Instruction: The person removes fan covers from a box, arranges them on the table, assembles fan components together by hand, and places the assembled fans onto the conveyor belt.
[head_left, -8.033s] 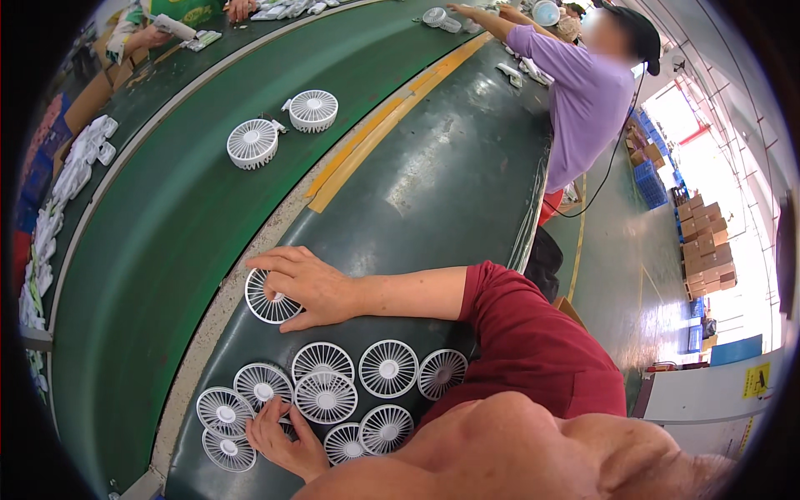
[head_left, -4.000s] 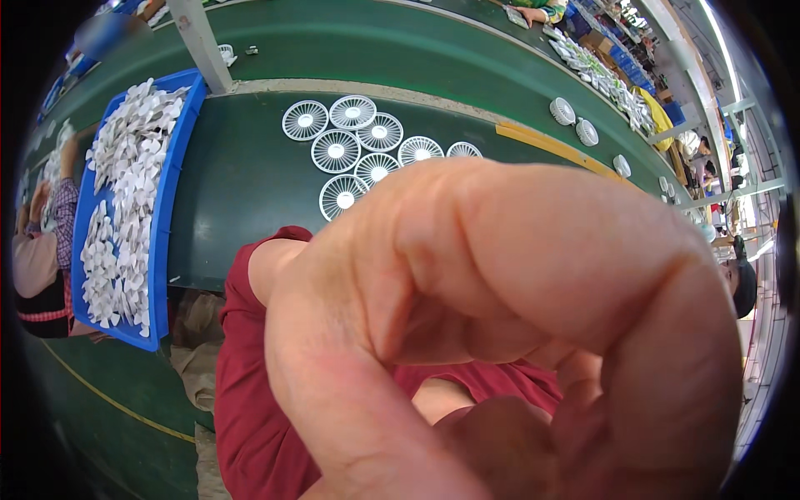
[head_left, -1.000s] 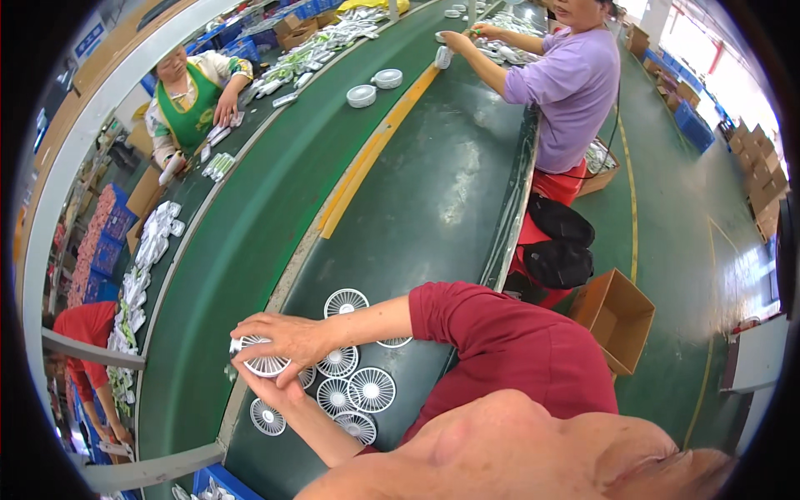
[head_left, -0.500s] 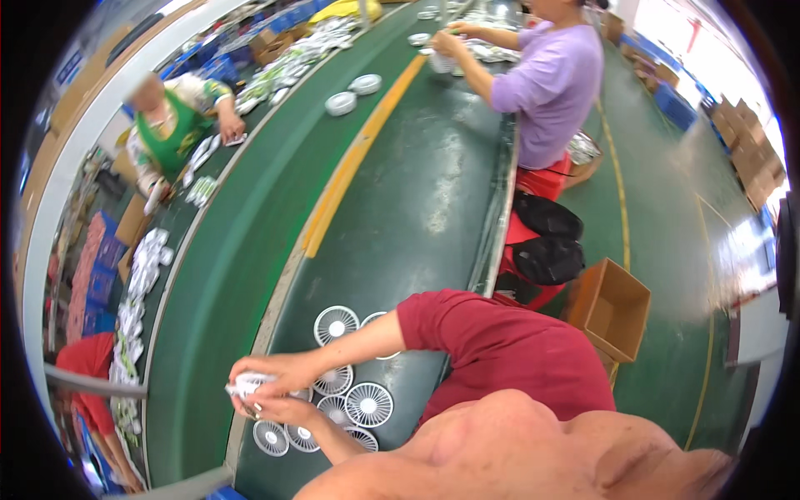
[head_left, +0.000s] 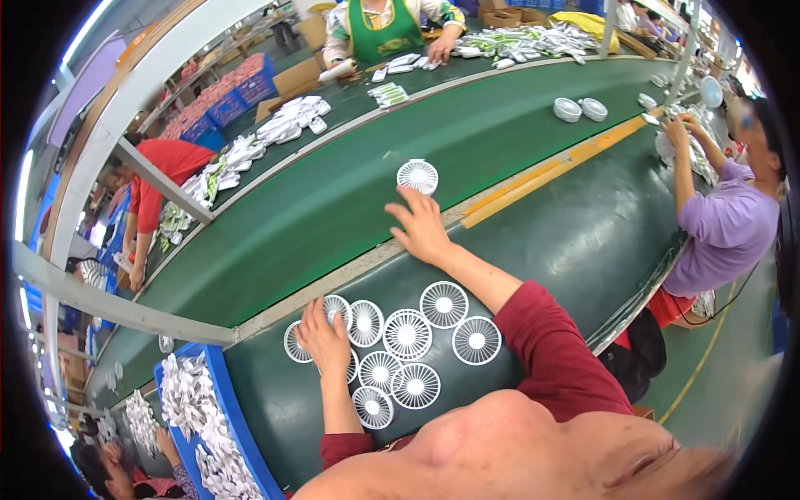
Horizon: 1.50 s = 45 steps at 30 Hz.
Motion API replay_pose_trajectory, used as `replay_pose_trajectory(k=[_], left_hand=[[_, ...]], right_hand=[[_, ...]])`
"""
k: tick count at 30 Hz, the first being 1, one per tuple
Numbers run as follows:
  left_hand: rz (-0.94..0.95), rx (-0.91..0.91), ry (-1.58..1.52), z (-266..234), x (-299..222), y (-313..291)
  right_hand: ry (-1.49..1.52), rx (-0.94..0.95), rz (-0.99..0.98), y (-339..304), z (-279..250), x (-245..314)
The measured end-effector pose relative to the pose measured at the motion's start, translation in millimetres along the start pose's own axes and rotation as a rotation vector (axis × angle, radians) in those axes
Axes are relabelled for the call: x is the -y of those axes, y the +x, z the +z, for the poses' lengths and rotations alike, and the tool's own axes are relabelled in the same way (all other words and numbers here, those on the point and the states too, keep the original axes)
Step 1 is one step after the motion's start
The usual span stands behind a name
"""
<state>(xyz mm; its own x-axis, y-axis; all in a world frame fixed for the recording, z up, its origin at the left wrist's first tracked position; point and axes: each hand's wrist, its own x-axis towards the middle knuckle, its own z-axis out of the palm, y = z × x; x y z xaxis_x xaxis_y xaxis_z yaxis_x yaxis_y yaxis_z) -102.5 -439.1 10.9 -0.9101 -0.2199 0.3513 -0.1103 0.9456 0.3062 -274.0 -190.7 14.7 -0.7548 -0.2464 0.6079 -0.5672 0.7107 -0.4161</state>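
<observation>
My right hand [head_left: 423, 227] reaches over the green conveyor belt [head_left: 333, 233] with its fingers spread. Just beyond its fingertips lies a round white fan head [head_left: 417, 176] with a spoked grille. On the dark worktop at the left, my left hand [head_left: 327, 337] rests with fingers stretched over a white fan grille [head_left: 337, 310], partly covering it. Several more round grilles lie around and to the right of that hand, among them one near the middle [head_left: 407, 334] and one at the right [head_left: 477, 340]. Some overlap.
A blue bin [head_left: 237, 425] of small white parts stands left of the worktop. A yellow strip [head_left: 550, 177] runs along the belt's near edge. Two round white pieces [head_left: 580, 109] sit farther along the belt. Co-workers sit at the right [head_left: 733, 208] and across the belt [head_left: 383, 29].
The view has swung left. My hands, together on a white piece before, are now apart: the right is over the belt beside a fan head, the left over the grilles.
</observation>
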Motion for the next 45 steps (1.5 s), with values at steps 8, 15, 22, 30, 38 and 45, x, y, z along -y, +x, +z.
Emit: replay_pose_trajectory(k=[8, 15, 22, 30, 38, 45], left_hand=[[0.083, 0.039, -0.155, -6.3, -10.6, 3.6], [0.05, -0.023, -0.291, -5.6, -10.4, 4.4], [-0.083, -0.042, -1.002, -15.8, -27.6, 6.1], [0.226, -0.089, -0.584, -46.0, -46.6, 22.9], [-0.195, 0.142, -0.027, -14.0, 25.7, 11.8], [-0.093, 0.039, -0.024, -16.9, 24.2, 11.4]], right_hand=[[0.234, 0.225, -0.194, -13.6, 24.1, 2.5], [0.414, 0.343, -0.337, -14.6, 22.0, 31.8], [0.873, 0.801, -0.121, -19.1, -14.1, 78.9], [0.821, 0.467, -0.145, 0.8, -19.6, 56.3], [0.047, 0.349, -0.165, -1.8, 2.0, 15.5], [0.134, 0.399, -0.123, -10.4, 10.7, 10.9]])
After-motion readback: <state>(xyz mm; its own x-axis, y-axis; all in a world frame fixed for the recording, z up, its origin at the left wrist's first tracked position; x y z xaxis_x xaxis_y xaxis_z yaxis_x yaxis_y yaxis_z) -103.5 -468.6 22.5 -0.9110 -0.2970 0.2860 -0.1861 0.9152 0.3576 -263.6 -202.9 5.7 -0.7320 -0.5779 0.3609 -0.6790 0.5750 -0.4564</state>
